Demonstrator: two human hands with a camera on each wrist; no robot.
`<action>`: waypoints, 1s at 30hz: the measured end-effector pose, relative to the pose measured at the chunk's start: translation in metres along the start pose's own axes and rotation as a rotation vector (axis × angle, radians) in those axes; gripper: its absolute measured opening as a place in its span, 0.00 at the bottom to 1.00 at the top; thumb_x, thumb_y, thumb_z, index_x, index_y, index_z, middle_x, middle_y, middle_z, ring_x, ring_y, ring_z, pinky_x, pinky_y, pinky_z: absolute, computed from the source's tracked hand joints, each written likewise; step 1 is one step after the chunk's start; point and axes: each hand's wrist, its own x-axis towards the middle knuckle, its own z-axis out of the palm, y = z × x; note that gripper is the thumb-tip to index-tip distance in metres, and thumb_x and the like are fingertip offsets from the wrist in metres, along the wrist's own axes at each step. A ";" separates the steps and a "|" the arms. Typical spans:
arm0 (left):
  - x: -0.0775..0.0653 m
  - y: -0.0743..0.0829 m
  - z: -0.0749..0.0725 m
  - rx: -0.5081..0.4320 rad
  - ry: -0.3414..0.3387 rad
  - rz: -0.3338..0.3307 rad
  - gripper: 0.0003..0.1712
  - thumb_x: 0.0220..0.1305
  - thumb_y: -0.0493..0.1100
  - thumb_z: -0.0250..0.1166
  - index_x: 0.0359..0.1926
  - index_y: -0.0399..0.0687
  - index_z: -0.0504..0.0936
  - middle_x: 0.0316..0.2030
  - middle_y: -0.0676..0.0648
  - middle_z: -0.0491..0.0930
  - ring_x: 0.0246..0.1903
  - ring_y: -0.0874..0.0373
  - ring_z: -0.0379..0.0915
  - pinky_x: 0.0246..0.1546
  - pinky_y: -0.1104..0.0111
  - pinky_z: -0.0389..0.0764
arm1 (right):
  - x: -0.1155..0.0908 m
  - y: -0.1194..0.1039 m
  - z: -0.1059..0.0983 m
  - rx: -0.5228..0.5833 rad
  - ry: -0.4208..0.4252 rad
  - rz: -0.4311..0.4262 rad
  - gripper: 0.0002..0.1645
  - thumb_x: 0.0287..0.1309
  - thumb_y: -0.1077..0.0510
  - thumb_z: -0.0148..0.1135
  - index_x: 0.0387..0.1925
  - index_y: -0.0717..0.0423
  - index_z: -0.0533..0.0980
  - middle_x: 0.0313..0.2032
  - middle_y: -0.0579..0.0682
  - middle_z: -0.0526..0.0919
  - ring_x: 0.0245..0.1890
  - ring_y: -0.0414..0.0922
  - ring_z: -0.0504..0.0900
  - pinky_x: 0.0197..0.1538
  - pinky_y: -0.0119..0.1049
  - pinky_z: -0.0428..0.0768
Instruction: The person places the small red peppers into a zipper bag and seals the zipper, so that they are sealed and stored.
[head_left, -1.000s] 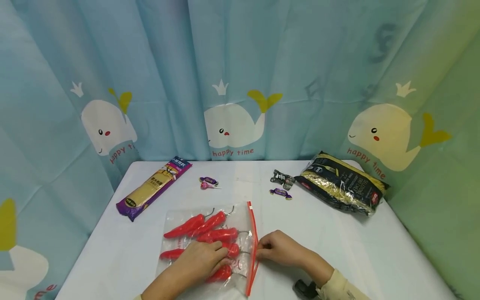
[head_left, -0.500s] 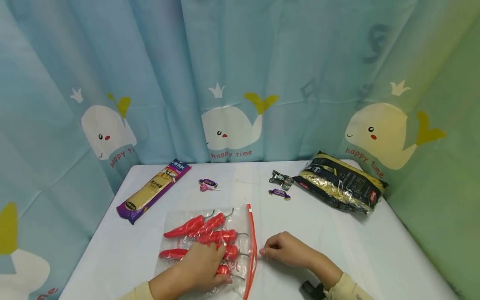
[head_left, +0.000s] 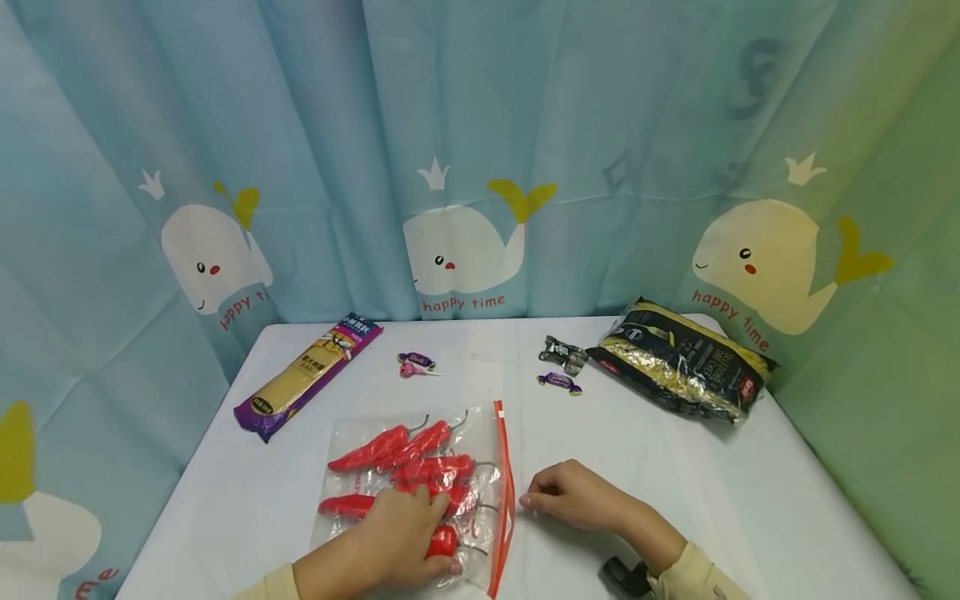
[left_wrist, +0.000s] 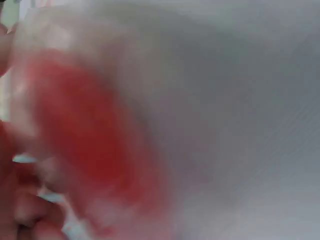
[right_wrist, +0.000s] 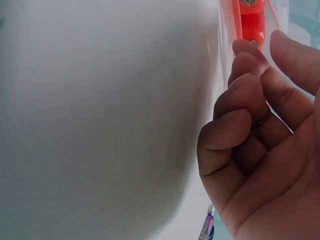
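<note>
A clear zip bag (head_left: 483, 467) with a red zip edge (head_left: 504, 500) lies flat on the white table, its zip side to the right. Several red chili peppers (head_left: 372, 450) with dark stems show inside it. My left hand (head_left: 401, 533) rests on top of the bag over the lower peppers, thumb stretched toward the zip, hiding part of them. In the left wrist view a red pepper (left_wrist: 95, 135) is blurred up close. Just right of the zip, my right hand (head_left: 573, 497) rests with loosely bent fingers; in the right wrist view nothing is between thumb and fingertips.
A purple pasta packet (head_left: 307, 375) lies back left. Near the middle back are a wrapped candy (head_left: 416, 360) and a pink lollipop (head_left: 408, 369). Further right lie a black-wrapped candy (head_left: 562, 355), a purple candy (head_left: 559, 383) and a large black-and-gold bag (head_left: 682, 358). A curtain stands behind.
My right hand has come off the zip edge and moved slightly right. My left hand has shifted down a little, its thumb now spread out over the bag.
</note>
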 end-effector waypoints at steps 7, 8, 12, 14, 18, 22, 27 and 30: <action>0.035 -0.031 -0.076 -0.157 0.023 0.039 0.33 0.69 0.67 0.57 0.59 0.46 0.77 0.50 0.46 0.81 0.50 0.51 0.79 0.52 0.53 0.79 | -0.002 -0.003 -0.011 -0.022 0.028 -0.010 0.16 0.69 0.48 0.62 0.27 0.50 0.83 0.20 0.35 0.76 0.21 0.30 0.68 0.26 0.28 0.67; 0.047 -0.037 -0.085 -0.140 0.049 0.055 0.30 0.71 0.64 0.57 0.58 0.45 0.78 0.49 0.46 0.81 0.50 0.51 0.79 0.52 0.55 0.79 | -0.002 -0.004 -0.013 -0.027 0.032 -0.010 0.15 0.69 0.49 0.62 0.27 0.50 0.83 0.20 0.35 0.76 0.21 0.30 0.68 0.26 0.28 0.67; 0.097 -0.060 -0.098 -0.105 0.131 0.107 0.16 0.75 0.53 0.57 0.47 0.44 0.78 0.39 0.47 0.77 0.43 0.53 0.78 0.48 0.59 0.79 | -0.001 -0.007 -0.021 -0.049 0.042 0.005 0.15 0.69 0.48 0.62 0.28 0.51 0.83 0.21 0.37 0.77 0.22 0.31 0.68 0.27 0.29 0.67; 0.120 -0.069 -0.094 -0.158 0.103 0.114 0.14 0.76 0.50 0.56 0.46 0.44 0.78 0.38 0.47 0.77 0.42 0.54 0.77 0.48 0.61 0.77 | 0.001 -0.008 -0.025 -0.066 0.046 0.009 0.15 0.69 0.48 0.62 0.29 0.51 0.83 0.21 0.37 0.78 0.22 0.31 0.68 0.27 0.30 0.68; 0.155 -0.076 -0.078 -0.307 -0.034 0.119 0.13 0.77 0.47 0.55 0.48 0.43 0.79 0.39 0.49 0.79 0.42 0.56 0.75 0.48 0.62 0.76 | 0.003 -0.009 -0.031 -0.091 0.060 0.018 0.15 0.69 0.49 0.62 0.30 0.52 0.84 0.22 0.38 0.78 0.22 0.32 0.69 0.26 0.30 0.70; 0.178 -0.076 -0.067 -0.452 -0.154 0.131 0.15 0.77 0.46 0.55 0.51 0.40 0.81 0.41 0.48 0.81 0.42 0.56 0.76 0.49 0.62 0.76 | 0.006 -0.009 -0.035 -0.109 0.091 0.012 0.14 0.69 0.49 0.62 0.32 0.53 0.84 0.24 0.40 0.80 0.23 0.33 0.71 0.27 0.31 0.71; 0.189 -0.073 -0.057 -0.673 -0.208 0.135 0.14 0.75 0.46 0.57 0.42 0.41 0.84 0.32 0.49 0.78 0.31 0.58 0.73 0.36 0.66 0.76 | 0.007 -0.008 -0.037 -0.116 0.111 0.010 0.14 0.68 0.49 0.63 0.34 0.53 0.84 0.27 0.41 0.82 0.24 0.34 0.72 0.29 0.33 0.73; 0.188 -0.071 -0.056 -0.838 -0.185 0.141 0.12 0.75 0.44 0.58 0.35 0.43 0.80 0.26 0.50 0.73 0.26 0.59 0.69 0.29 0.68 0.73 | 0.004 -0.008 -0.038 -0.128 0.128 0.031 0.13 0.68 0.48 0.63 0.35 0.52 0.84 0.28 0.40 0.83 0.26 0.34 0.74 0.30 0.33 0.74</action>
